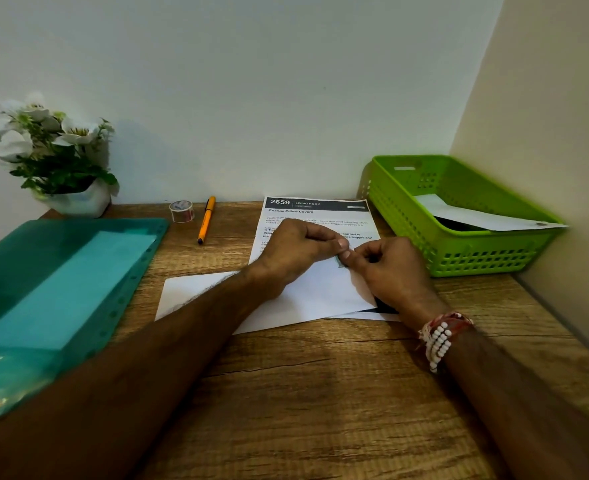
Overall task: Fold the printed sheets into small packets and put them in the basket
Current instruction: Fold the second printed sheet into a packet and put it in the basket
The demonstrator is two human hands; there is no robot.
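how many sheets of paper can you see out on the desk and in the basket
3, perhaps more. A printed sheet lies flat by the wall, a white sheet lies under both hands, and a folded one sits in the green basket. Another edge shows beneath the white sheet.

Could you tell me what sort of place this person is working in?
Probably a small desk in a home or office corner. A wooden tabletop meets plain walls, with stationery on it: a pen, a tape roll and a teal folder. A potted plant adds a homely touch.
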